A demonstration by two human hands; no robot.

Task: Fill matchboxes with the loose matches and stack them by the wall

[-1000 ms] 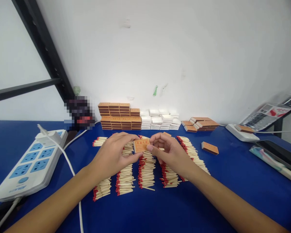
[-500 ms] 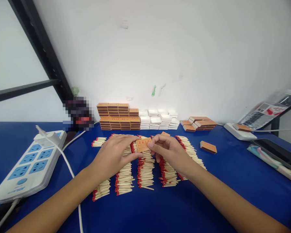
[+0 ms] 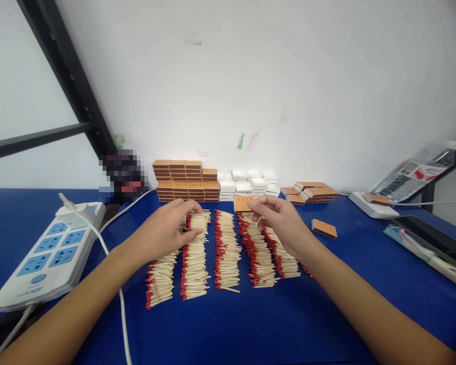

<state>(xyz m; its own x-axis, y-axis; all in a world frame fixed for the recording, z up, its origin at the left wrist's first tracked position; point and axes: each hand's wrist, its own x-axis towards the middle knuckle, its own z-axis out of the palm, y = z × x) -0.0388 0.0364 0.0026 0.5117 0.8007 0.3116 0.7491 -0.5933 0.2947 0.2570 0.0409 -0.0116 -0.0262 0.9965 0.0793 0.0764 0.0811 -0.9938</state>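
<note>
Holding tray [image 3: 196,222] of matches, your left hand [image 3: 163,230] pinches it above match rows [image 3: 224,251]. Your right hand [image 3: 285,220] grips orange sleeve [image 3: 243,203] by fingertips, apart from tray, over blue table [image 3: 365,263].

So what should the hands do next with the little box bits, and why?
Probably slide the tray of matches in the left hand into the orange sleeve the right hand holds: the tray looks full and the two parts are apart.
</note>
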